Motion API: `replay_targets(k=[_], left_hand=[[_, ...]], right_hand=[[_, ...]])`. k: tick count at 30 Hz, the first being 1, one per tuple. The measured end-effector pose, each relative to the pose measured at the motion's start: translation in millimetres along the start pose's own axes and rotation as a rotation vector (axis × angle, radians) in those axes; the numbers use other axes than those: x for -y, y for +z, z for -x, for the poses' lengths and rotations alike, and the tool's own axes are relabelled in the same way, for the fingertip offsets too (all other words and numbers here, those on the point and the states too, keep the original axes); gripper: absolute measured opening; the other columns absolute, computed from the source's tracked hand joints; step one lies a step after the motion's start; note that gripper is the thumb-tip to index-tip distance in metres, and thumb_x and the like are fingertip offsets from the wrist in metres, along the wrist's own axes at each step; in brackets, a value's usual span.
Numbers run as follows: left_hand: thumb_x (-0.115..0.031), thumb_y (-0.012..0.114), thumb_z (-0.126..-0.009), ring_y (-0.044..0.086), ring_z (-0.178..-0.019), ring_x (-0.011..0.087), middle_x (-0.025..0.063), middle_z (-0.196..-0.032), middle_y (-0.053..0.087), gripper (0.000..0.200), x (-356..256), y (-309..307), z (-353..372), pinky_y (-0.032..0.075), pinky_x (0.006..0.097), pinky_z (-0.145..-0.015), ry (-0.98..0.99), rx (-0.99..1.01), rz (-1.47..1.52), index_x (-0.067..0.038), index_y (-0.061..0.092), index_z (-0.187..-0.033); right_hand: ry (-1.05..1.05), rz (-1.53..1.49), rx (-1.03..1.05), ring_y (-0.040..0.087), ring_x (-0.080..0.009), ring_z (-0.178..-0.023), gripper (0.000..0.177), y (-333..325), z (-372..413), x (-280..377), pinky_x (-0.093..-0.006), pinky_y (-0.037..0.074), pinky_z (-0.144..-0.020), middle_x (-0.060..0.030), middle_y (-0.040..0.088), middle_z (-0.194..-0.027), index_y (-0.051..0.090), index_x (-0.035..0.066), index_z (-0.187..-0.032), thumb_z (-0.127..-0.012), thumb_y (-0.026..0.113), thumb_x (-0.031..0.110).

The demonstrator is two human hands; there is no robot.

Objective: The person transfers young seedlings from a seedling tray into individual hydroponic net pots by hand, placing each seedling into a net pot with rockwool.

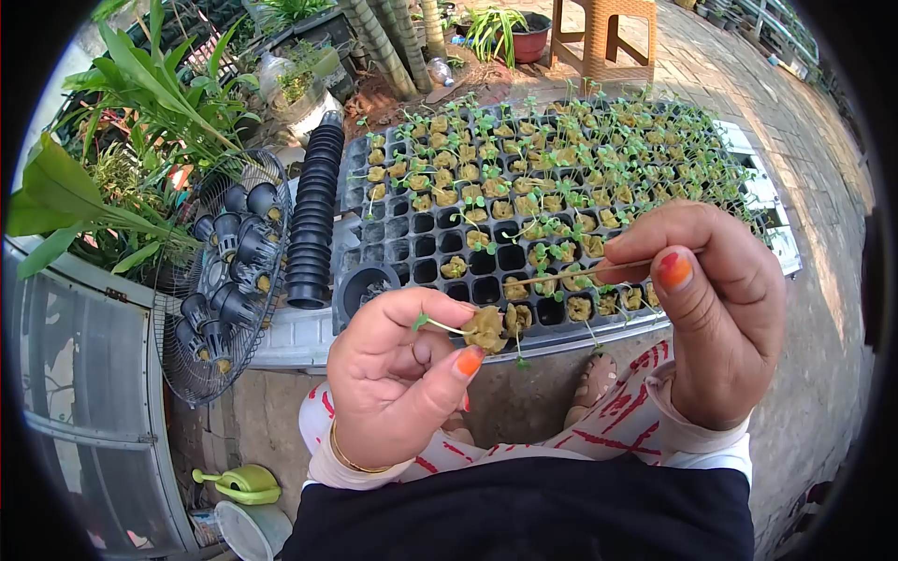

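Note:
Between the thumb and forefinger of my left hand (pixel 388 388) is a seedling plug (pixel 485 331), a small brownish, crumpled block. Its thin pale stem points left and ends in small green leaves. My right hand (pixel 716 323) pinches a thin brown stick (pixel 566 274) that slants leftward, its far end above and right of the plug, apart from it. Below both hands lies a black seedling tray (pixel 426 245) holding many similar plugs with sprouts; several cells at its near left hold no plug. A black net pot (pixel 354 288) sits just behind my left hand.
A stack of black net pots (pixel 313 210) lies left of the tray. Beside it, a wire basket (pixel 178 369) holds several net pots with plugs. A green watering can (pixel 245 483) is at lower left; a brown stool (pixel 617 47) stands behind.

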State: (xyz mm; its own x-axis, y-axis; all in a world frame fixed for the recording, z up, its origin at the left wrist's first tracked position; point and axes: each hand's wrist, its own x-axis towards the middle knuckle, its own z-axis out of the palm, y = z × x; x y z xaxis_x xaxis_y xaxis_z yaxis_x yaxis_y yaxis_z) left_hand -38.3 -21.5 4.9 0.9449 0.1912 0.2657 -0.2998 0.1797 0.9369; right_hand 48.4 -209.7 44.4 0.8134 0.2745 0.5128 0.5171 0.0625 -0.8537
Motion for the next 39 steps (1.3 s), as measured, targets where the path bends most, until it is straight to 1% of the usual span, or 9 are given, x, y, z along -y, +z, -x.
replay_targets(k=[3, 7, 9, 15, 18, 28, 30, 37, 39], left_hand=[[0.002, 0.061, -0.082, 0.054, -0.053, 0.01, 0.0281, -0.101, 0.061, 0.028, 5.4, 1.5, -2.3, 0.043, 0.0163, -0.045, 0.025, -0.008, 0.091, 0.004, 0.047, -0.106], [0.001, 0.062, -0.083, 0.053, -0.051, 0.0099, 0.0287, -0.102, 0.06, 0.03, 10.4, 3.3, -6.3, 0.043, 0.0164, -0.045, 0.064, -0.017, 0.082, 0.005, 0.047, -0.108], [0.007, 0.059, -0.084, 0.057, -0.064, 0.0039, 0.0167, -0.104, 0.064, 0.032, 10.0, 0.5, -7.8, 0.047, 0.0165, -0.056, 0.021, 0.052, 0.147, 0.006, 0.05, -0.115], [0.006, 0.061, -0.084, 0.056, -0.065, 0.0026, 0.0158, -0.103, 0.065, 0.032, 9.9, -1.9, -9.1, 0.046, 0.0156, -0.057, -0.059, 0.083, 0.191, 0.008, 0.052, -0.115], [0.006, 0.061, -0.085, 0.055, -0.064, 0.0023, 0.0154, -0.103, 0.065, 0.032, 11.9, -1.5, -10.1, 0.045, 0.0154, -0.057, -0.048, 0.075, 0.16, 0.009, 0.052, -0.115], [0.006, 0.062, -0.084, 0.053, -0.064, 0.0009, 0.009, -0.096, 0.062, 0.035, 10.6, -1.3, -7.7, 0.043, 0.0141, -0.055, -0.004, 0.062, 0.025, 0.011, 0.051, -0.117], [0.002, 0.067, -0.081, 0.057, -0.06, 0.0064, 0.0262, -0.105, 0.062, 0.036, 12.1, -1.9, -6.4, 0.043, 0.0151, -0.05, -0.01, 0.007, 0.002, 0.009, 0.051, -0.113], [0.002, 0.067, -0.08, 0.058, -0.063, 0.006, 0.0246, -0.105, 0.063, 0.036, 10.2, -2.9, -5.3, 0.044, 0.0149, -0.052, -0.05, -0.001, -0.052, 0.008, 0.052, -0.112], [0.006, 0.061, -0.084, 0.051, -0.058, 0.0001, 0.0035, -0.077, 0.061, 0.036, 11.1, -4.9, -6.3, 0.039, 0.0139, -0.05, 0.005, 0.07, -0.062, 0.009, 0.051, -0.119]], right_hand=[[-0.057, -0.003, 0.005, 0.057, -0.0152, -0.068, 0.031, -2.6, 0.0, 0.9, -0.0254, 0.043, -0.063, -0.0104, 0.06, -0.076, 0.062, -0.004, -0.087, -0.092, 0.054, 0.026], [-0.21, 0.041, 0.071, 0.056, -0.017, -0.066, 0.03, -13.2, 0.1, -2.4, -0.0283, 0.042, -0.063, -0.0119, 0.062, -0.073, 0.062, -0.003, -0.086, -0.092, 0.054, 0.026], [-0.25, 0.033, 0.07, 0.056, -0.0175, -0.065, 0.03, -15.2, 0.8, -2.4, -0.0289, 0.041, -0.062, -0.0121, 0.062, -0.071, 0.062, -0.002, -0.085, -0.092, 0.054, 0.025], [-0.355, 0.12, 0.181, 0.056, -0.0181, -0.063, 0.027, -19.5, -1.2, -4.8, -0.0318, 0.04, -0.064, -0.0069, 0.064, -0.072, 0.063, 0.003, -0.081, -0.091, 0.055, 0.027], [-0.345, 0.123, 0.182, 0.058, -0.0179, -0.063, 0.027, -17.1, -1.1, -4.4, -0.0315, 0.04, -0.065, -0.0058, 0.065, -0.073, 0.064, 0.005, -0.08, -0.091, 0.055, 0.028], [-0.338, 0.177, 0.266, 0.059, -0.0178, -0.065, 0.025, -12.3, -1.7, -3.9, -0.0316, 0.039, -0.067, -0.0049, 0.066, -0.075, 0.064, 0.005, -0.08, -0.09, 0.057, 0.027], [-0.327, 0.164, 0.255, 0.059, -0.0178, -0.065, 0.025, -10.9, -1.2, -3.9, -0.0318, 0.038, -0.067, -0.0046, 0.065, -0.075, 0.064, 0.005, -0.08, -0.09, 0.057, 0.027], [-0.306, 0.152, 0.254, 0.059, -0.0183, -0.065, 0.025, -8.0, -0.5, -3.3, -0.032, 0.038, -0.068, -0.0042, 0.065, -0.074, 0.064, 0.006, -0.081, -0.09, 0.057, 0.028], [-0.321, 0.203, 0.265, 0.059, -0.0187, -0.066, 0.025, -7.9, -0.6, -3.9, -0.0321, 0.039, -0.068, -0.0044, 0.065, -0.074, 0.064, 0.006, -0.08, -0.09, 0.057, 0.028]])
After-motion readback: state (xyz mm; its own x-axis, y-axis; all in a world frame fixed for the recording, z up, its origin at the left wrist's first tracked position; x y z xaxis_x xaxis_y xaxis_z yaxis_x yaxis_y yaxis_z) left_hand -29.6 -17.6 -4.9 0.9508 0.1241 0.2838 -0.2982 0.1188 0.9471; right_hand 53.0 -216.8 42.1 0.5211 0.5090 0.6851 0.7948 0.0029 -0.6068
